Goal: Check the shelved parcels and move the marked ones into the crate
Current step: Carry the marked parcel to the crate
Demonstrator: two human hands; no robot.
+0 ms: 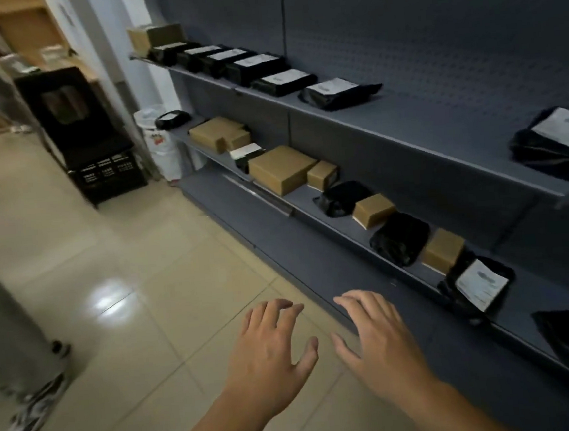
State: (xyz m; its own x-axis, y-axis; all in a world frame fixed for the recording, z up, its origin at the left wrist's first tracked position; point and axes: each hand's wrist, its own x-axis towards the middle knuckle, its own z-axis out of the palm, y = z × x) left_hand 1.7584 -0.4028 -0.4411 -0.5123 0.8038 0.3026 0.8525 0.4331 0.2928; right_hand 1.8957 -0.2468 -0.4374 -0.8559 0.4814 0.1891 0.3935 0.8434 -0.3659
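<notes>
Head view, left hand (271, 352) and right hand (380, 342) spread empty, labelled parcel (481, 285) apart, rightward

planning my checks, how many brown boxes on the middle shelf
6: far-end box with small box beside it, large box, small neighbour, fifth box and nearest box among black bags. More may hide behind.

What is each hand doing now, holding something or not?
Left hand: open, fingers spread, holds nothing.
Right hand: open, fingers spread, holds nothing.
</notes>
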